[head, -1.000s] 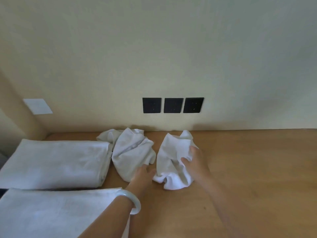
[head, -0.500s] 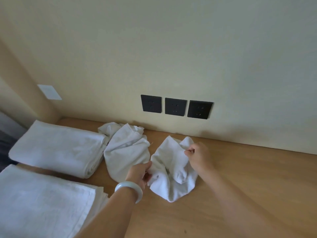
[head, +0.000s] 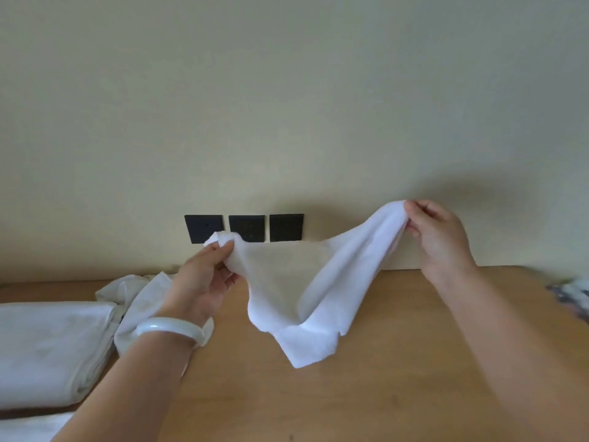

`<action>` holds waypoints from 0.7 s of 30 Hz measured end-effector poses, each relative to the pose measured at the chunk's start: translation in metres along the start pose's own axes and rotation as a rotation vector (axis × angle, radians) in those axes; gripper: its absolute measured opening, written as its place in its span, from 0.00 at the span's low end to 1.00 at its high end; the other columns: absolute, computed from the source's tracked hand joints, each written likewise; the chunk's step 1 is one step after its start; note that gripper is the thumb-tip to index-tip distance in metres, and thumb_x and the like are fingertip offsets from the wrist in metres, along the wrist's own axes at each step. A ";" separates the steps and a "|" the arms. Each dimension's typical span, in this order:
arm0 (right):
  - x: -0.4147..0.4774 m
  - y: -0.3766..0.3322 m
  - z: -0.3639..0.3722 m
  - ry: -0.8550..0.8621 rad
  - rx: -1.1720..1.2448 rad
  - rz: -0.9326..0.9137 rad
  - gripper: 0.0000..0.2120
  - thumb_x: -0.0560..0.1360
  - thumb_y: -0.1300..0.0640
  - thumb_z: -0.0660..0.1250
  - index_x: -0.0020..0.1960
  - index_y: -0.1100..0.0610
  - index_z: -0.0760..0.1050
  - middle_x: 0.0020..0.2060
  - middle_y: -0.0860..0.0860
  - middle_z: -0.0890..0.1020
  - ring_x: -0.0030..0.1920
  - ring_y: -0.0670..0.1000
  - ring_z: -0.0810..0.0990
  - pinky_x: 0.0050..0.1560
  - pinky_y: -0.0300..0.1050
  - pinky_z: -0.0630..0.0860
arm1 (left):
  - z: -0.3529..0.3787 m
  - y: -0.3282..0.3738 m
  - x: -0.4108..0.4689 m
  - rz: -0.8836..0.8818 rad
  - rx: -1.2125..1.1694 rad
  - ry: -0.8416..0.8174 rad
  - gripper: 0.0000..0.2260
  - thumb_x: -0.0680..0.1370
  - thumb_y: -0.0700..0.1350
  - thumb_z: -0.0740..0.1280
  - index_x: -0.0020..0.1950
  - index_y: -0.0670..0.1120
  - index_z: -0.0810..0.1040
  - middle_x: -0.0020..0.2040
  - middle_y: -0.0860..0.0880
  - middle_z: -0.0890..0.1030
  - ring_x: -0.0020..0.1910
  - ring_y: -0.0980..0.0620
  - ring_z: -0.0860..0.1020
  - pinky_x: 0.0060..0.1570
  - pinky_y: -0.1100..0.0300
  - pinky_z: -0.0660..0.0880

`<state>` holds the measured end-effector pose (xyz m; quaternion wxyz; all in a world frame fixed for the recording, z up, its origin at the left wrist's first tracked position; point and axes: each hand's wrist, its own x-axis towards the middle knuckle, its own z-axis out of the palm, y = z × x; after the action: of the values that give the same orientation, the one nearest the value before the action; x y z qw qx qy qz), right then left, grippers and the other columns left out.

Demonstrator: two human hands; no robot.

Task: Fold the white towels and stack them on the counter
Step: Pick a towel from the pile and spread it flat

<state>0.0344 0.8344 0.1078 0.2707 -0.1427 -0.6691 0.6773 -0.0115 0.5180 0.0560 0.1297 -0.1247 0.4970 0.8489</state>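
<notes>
Holding a white towel (head: 306,291) up above the wooden counter (head: 398,378) — both hands on it, one at each top corner. Left hand (head: 204,282) pinches the left corner between thumb and curled fingers, just in front of the three black wall sockets (head: 283,227). Right hand (head: 441,237) pinches the right corner, fingers curled in tight on the cloth, and sits a bit higher than the left. The towel is spread between them, with the top edge sagging in the middle. The lower part hangs bunched down to a point near the counter; cannot tell if the tip touches the wood.

Pale bangle (head: 172,330) on the left wrist. A crumpled towel (head: 137,298) lies on the counter behind that wrist, close to the cream wall (head: 287,106), partly hidden by the arm. It touches a folded towel (head: 47,346) lying flat at the left edge. A second folded towel (head: 28,429) shows in the bottom-left corner, mostly cropped. At the far right edge of the counter sits a blurred dark-and-white thing (head: 570,295) — too smeared to tell what it is.
</notes>
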 end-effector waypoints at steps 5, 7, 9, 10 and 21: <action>0.011 -0.046 -0.059 0.075 -0.010 -0.093 0.08 0.78 0.62 0.65 0.40 0.55 0.76 0.39 0.52 0.76 0.45 0.51 0.74 0.47 0.43 0.72 | 0.048 0.003 -0.023 0.035 0.044 -0.167 0.08 0.79 0.35 0.64 0.52 0.44 0.81 0.43 0.49 0.84 0.41 0.53 0.82 0.43 0.60 0.77; 0.016 -0.060 -0.080 0.098 -0.034 -0.138 0.09 0.78 0.60 0.65 0.40 0.52 0.76 0.37 0.49 0.76 0.41 0.48 0.73 0.44 0.41 0.69 | 0.069 0.001 -0.033 0.054 0.008 -0.253 0.13 0.78 0.30 0.62 0.57 0.41 0.80 0.47 0.48 0.84 0.45 0.52 0.82 0.46 0.60 0.79; 0.022 -0.072 -0.103 0.108 -0.028 -0.172 0.07 0.77 0.57 0.66 0.40 0.51 0.76 0.37 0.47 0.76 0.41 0.47 0.73 0.43 0.41 0.69 | 0.091 0.002 -0.041 0.124 -0.088 -0.332 0.18 0.75 0.27 0.61 0.62 0.39 0.78 0.51 0.46 0.84 0.49 0.50 0.83 0.50 0.62 0.79; 0.026 -0.076 -0.115 0.103 -0.019 -0.187 0.06 0.76 0.55 0.66 0.40 0.50 0.76 0.38 0.48 0.76 0.43 0.48 0.72 0.44 0.42 0.69 | 0.102 0.002 -0.044 0.168 -0.145 -0.364 0.20 0.73 0.27 0.63 0.63 0.40 0.77 0.52 0.46 0.83 0.52 0.50 0.82 0.53 0.62 0.79; 0.101 -0.021 -0.235 -0.022 0.039 0.156 0.06 0.79 0.62 0.64 0.44 0.57 0.77 0.43 0.56 0.80 0.46 0.54 0.78 0.55 0.53 0.74 | 0.217 -0.121 -0.033 -0.157 0.227 0.072 0.09 0.77 0.39 0.70 0.56 0.38 0.77 0.53 0.40 0.82 0.50 0.44 0.80 0.51 0.47 0.77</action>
<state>0.0865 1.0844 0.1301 0.2126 -0.1818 -0.6453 0.7108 0.0428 0.7622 0.0717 0.1909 -0.1781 0.5831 0.7693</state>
